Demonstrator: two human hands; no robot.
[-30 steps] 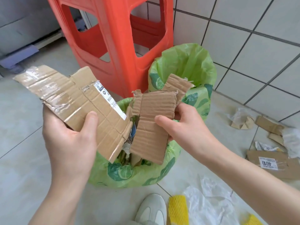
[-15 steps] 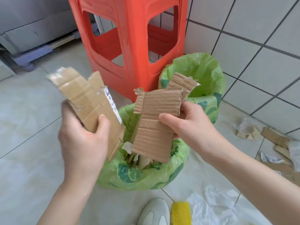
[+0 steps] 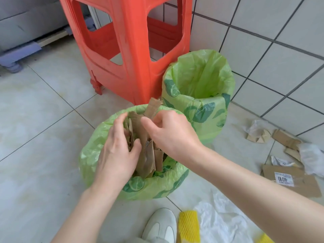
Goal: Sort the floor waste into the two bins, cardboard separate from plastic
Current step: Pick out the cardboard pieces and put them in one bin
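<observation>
Two bins lined with green bags stand on the tiled floor. The near bin [image 3: 105, 155] holds upright pieces of brown cardboard [image 3: 145, 155]. My left hand [image 3: 117, 151] and my right hand [image 3: 168, 132] are both over its mouth, fingers closed around the cardboard pieces that stand inside it. The far bin [image 3: 198, 95] stands behind it against the wall and looks empty. More cardboard lies on the floor at the right, including a labelled piece [image 3: 289, 181] and smaller scraps [image 3: 284, 139]. White plastic film [image 3: 224, 221] and a yellow foam net [image 3: 188, 227] lie near my shoe.
A red plastic stool [image 3: 133, 50] stands just behind the bins. A white tiled wall runs along the right. My white shoe [image 3: 160, 225] is at the bottom. Crumpled clear plastic [image 3: 310, 158] lies among the cardboard scraps. A grey cabinet [image 3: 26, 23] is at the far left.
Both hands came down from chest height and brought the two cardboard pieces into the near bin. The big sheet was folded up. The camera tilted down.
</observation>
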